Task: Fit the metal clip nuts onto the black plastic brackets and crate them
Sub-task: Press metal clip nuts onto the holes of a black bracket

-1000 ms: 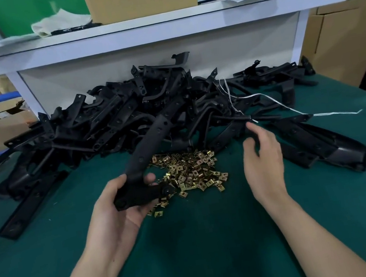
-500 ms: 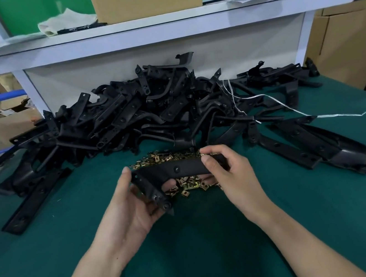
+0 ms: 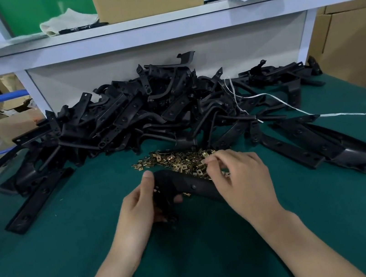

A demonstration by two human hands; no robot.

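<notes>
From the head camera, your left hand (image 3: 139, 202) is curling closed around one black plastic bracket (image 3: 184, 186), thumb lying along its upper end and fingers wrapping underneath, keeping it just above the green surface (image 3: 53, 266). Your right hand (image 3: 238, 177) is lying over the bracket's far end with its fingers bent and drawn together, their tips touching the near edge of the pile of brass-coloured clip nuts (image 3: 173, 160); whether a nut is pinched between them cannot be told. The clip nuts are lying loose on the surface just beyond the held bracket. Behind them, a big heap of black brackets (image 3: 149, 112) is spreading across the surface, with a white string (image 3: 292, 106) trailing over its right part.
</notes>
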